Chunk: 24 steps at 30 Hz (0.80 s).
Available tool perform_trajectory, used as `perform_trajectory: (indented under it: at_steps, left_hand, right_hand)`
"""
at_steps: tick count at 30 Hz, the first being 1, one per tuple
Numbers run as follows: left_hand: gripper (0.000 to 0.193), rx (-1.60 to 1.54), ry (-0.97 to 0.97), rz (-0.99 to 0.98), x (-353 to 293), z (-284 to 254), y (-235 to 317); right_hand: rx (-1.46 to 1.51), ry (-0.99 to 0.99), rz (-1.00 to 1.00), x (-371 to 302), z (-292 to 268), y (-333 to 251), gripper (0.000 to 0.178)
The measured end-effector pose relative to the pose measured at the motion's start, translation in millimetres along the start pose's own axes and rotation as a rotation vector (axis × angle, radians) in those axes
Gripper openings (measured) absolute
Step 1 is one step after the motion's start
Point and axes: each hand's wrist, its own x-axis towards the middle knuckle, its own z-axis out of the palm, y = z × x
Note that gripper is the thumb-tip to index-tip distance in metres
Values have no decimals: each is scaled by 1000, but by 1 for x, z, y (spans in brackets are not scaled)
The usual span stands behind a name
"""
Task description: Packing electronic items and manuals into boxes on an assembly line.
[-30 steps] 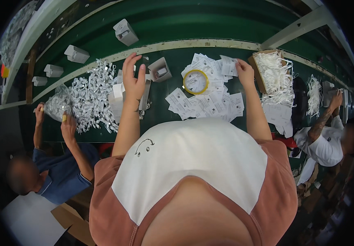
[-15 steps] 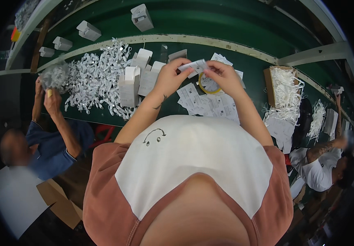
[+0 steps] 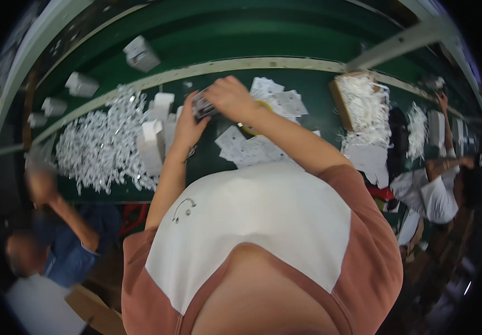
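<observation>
My left hand (image 3: 187, 129) is wrapped round a small box (image 3: 203, 107) whose dark, opened end shows between my hands. Over that end my right hand (image 3: 230, 98) is closed, its fingertips hidden against the box; whatever they hold does not show. White printed leaflets (image 3: 250, 148) lie spread beneath my right forearm, with more leaflets (image 3: 287, 104) beyond it. A yellow tape ring (image 3: 263, 104) is partly covered by that forearm. Left of my left hand stand white cartons (image 3: 150, 149), beside a big heap of small white bagged pieces (image 3: 98, 142).
Several white cartons (image 3: 142, 54) stand along the back ledge. At right, a brown cardboard box (image 3: 340, 104) overflows with white cords (image 3: 369, 114). One co-worker (image 3: 73, 245) sits at far left, hand blurred; another co-worker (image 3: 428, 192) is at far right.
The folded leaflet held between both hands is no longer visible. My hands have shifted left; the left now grips a small box and the right has crossed to it. The view has turned.
</observation>
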Motion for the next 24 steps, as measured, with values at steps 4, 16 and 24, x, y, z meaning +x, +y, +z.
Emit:
perform_trajectory:
  at_steps: [4, 16, 24]
  left_hand:
    - [59, -24, 2, -13, 1, -5, 1]
    - [78, 85, -78, 88, 12, 2, 4]
    - [61, 58, -68, -114, 10, -2, 13]
  right_hand:
    - [89, 104, 32, 0, -8, -5, 12]
    - [-48, 2, 9, -5, 9, 2, 17]
    - [161, 103, 141, -3, -14, 13, 16]
